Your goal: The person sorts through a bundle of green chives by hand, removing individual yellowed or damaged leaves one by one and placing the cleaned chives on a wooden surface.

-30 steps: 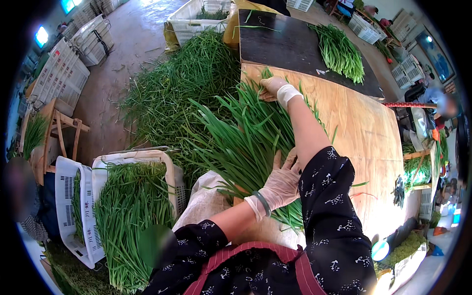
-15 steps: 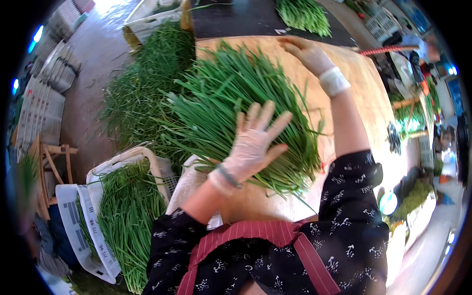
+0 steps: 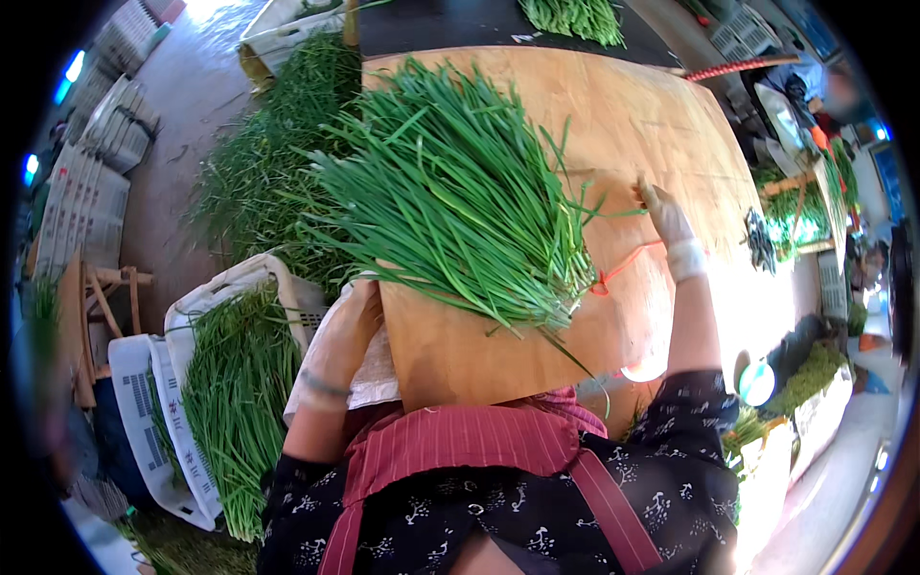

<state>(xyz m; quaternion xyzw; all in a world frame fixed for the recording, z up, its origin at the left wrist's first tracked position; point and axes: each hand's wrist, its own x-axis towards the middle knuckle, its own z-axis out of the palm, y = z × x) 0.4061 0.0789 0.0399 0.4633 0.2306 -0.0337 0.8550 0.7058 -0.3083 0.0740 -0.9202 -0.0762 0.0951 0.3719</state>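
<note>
A large fanned heap of long flat green leaves, like garlic chives, lies on the wooden tabletop, its pale cut ends toward the near right. To the right of the heap, my gloved right hand has its fingers stretched out; a loose leaf reaches close to the fingertips. A red-orange string runs between the cut ends and this hand. My gloved left hand is at the table's left edge, by a white sack. Its fingers are blurred and partly hidden.
A heap of thin greens lies left of the table. Nearer stands a white crate full of long greens. Another bunch rests on the dark surface beyond. Stacked crates line the far left.
My left hand has come off the leaves, back to the table's left edge. My right hand has moved nearer from the far side, and the string now shows more fully.
</note>
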